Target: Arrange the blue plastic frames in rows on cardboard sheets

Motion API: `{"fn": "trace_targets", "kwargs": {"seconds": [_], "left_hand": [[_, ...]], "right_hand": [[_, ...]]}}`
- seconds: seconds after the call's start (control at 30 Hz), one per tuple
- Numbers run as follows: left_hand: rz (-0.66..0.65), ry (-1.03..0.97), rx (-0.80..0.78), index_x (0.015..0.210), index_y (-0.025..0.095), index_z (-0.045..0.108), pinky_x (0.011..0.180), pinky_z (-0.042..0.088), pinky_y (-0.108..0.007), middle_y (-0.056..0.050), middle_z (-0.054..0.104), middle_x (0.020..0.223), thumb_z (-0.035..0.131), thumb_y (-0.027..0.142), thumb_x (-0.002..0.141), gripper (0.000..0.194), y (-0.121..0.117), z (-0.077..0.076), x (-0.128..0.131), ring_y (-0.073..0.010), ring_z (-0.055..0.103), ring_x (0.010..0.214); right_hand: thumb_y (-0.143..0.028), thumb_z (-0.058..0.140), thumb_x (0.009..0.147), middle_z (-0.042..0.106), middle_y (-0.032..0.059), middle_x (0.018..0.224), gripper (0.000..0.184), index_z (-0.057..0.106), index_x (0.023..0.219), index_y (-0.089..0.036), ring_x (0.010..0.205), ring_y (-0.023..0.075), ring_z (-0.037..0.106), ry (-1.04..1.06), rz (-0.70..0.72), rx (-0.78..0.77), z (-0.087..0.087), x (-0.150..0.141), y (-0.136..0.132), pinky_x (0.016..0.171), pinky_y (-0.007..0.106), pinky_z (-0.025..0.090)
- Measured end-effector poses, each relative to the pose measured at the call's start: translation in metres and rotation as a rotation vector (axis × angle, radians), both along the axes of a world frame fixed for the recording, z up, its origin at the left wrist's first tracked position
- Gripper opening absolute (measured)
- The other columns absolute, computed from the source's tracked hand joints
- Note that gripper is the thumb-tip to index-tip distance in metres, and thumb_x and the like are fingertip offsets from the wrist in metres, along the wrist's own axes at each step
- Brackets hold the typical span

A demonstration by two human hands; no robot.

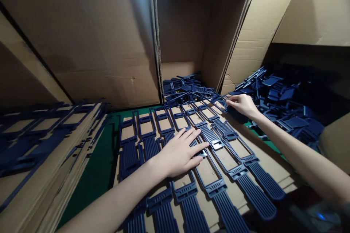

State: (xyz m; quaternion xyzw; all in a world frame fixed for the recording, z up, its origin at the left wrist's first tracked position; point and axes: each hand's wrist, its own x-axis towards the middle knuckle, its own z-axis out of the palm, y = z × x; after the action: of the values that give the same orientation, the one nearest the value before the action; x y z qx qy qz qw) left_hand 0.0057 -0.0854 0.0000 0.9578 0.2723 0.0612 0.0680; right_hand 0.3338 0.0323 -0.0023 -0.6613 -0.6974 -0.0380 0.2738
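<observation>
My left hand point(182, 152) lies flat with its fingers spread on dark blue plastic frames point(209, 170), which have ribbed flat tails. These frames are laid side by side in two rows on a stack of cardboard sheets point(262, 145). At the far right end of the back row, my right hand point(242, 105) has its fingers pinched on the edge of another dark blue plastic frame point(217, 102). The fingers partly cover that frame's end.
Loose blue parts point(188, 88) spill from an open cardboard box point(179, 69) behind the rows. A larger heap of blue parts point(284, 98) lies at the right. On the left stands another layered cardboard stack point(69, 156) with frames, beside a green surface point(93, 174).
</observation>
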Motion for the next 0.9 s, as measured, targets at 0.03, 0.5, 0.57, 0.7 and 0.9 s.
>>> {"fn": "trace_targets", "kwargs": {"seconds": [0.03, 0.5, 0.57, 0.7, 0.9], "left_hand": [[-0.002, -0.002, -0.002, 0.14, 0.029, 0.042, 0.115, 0.017, -0.051, -0.008, 0.024, 0.154, 0.038, 0.044, 0.097, 0.046, 0.0, 0.0, 0.0, -0.0289, 0.019, 0.143], [-0.005, 0.019, -0.01, 0.141, 0.029, 0.041, 0.116, 0.015, -0.05, -0.009, 0.023, 0.154, 0.036, 0.046, 0.097, 0.047, 0.001, 0.0, 0.0, -0.0281, 0.017, 0.143], [-0.005, 0.021, -0.013, 0.14, 0.028, 0.041, 0.116, 0.014, -0.05, -0.009, 0.023, 0.154, 0.036, 0.045, 0.097, 0.046, 0.001, 0.001, 0.0, -0.0282, 0.017, 0.143], [-0.004, 0.022, -0.013, 0.141, 0.028, 0.041, 0.116, 0.014, -0.05, -0.01, 0.023, 0.154, 0.035, 0.045, 0.098, 0.047, 0.001, 0.001, 0.0, -0.0284, 0.017, 0.143], [-0.004, 0.025, 0.001, 0.14, 0.029, 0.041, 0.115, 0.016, -0.051, -0.009, 0.023, 0.154, 0.035, 0.046, 0.098, 0.047, 0.002, -0.001, 0.001, -0.0286, 0.017, 0.143]], "right_hand": [[-0.038, 0.052, 0.079, 0.073, 0.006, 0.077, 0.03, 0.074, 0.076, -0.016, 0.074, 0.0211, 0.066, 0.025, -0.006, -0.006, -0.003, 0.002, 0.0, 0.065, 0.027, 0.044], [-0.046, 0.056, 0.075, 0.065, 0.0037, 0.062, 0.033, 0.075, 0.074, -0.02, 0.062, 0.0183, 0.059, -0.034, -0.038, -0.167, -0.018, 0.004, -0.006, 0.054, 0.026, 0.037], [-0.047, 0.056, 0.075, 0.064, 0.0031, 0.062, 0.033, 0.075, 0.077, -0.02, 0.06, 0.0176, 0.058, -0.03, -0.03, -0.164, -0.019, 0.004, -0.006, 0.054, 0.026, 0.036], [-0.044, 0.056, 0.076, 0.064, 0.002, 0.062, 0.031, 0.075, 0.079, -0.02, 0.058, 0.0162, 0.057, -0.007, -0.022, -0.183, -0.019, 0.002, -0.008, 0.056, 0.026, 0.037], [-0.038, 0.058, 0.076, 0.066, 0.0027, 0.065, 0.026, 0.075, 0.079, -0.018, 0.062, 0.017, 0.059, -0.014, -0.032, -0.171, -0.016, -0.002, -0.009, 0.056, 0.025, 0.037]]}}
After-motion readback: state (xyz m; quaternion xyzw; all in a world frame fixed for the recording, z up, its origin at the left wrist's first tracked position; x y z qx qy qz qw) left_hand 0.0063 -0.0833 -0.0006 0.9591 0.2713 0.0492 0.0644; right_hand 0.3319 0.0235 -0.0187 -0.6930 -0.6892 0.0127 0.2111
